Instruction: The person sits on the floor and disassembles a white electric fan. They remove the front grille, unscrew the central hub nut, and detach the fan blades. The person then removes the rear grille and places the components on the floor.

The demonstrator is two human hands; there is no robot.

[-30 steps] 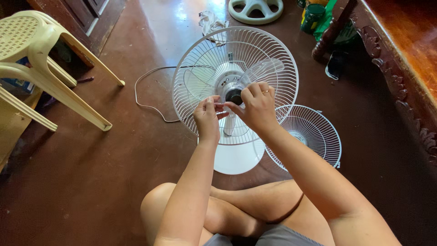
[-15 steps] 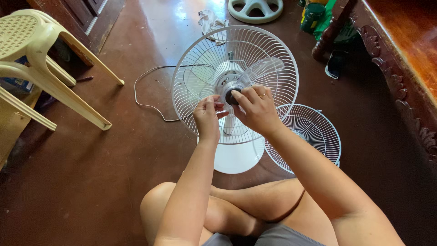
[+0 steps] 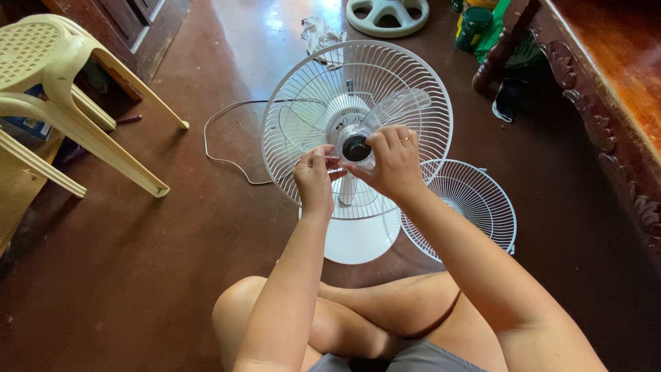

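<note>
Floor: dark reddish-brown floor (image 3: 138,275), glossy, with glare near the top of the view.
Bench: carved dark wooden bench (image 3: 606,103) along the right edge.
Chairs: cream plastic chairs (image 3: 62,89), stacked and tipped at upper left.
Fan: white pedestal fan (image 3: 356,124) standing on the floor straight ahead of the seated person, its rear wire guard in place, front open, clear blades exposed.
Fan base: white base (image 3: 358,238) just beyond the crossed legs.
Loose guard: second white wire guard (image 3: 468,200) lying flat on the floor, to the right of the fan and touching its base.
Round part: pale spoked round part (image 3: 387,14) at the top edge.
Right hand: right hand (image 3: 392,165) curled over the centre of the fan, fingers bent and pinched close at the black hub cap (image 3: 356,148); a ring shows on one finger.
Left hand: left hand (image 3: 315,176) closed, fingertips pinching a clear blade (image 3: 303,127) near the hub.
Cord: white cord (image 3: 220,138) looping over the floor left of the fan.
Cloth: crumpled pale cloth (image 3: 320,34) behind the fan.
Packages: dark green jar (image 3: 474,24) with green packaging beside it, upper right by the bench leg; labels too small to tell.
</note>
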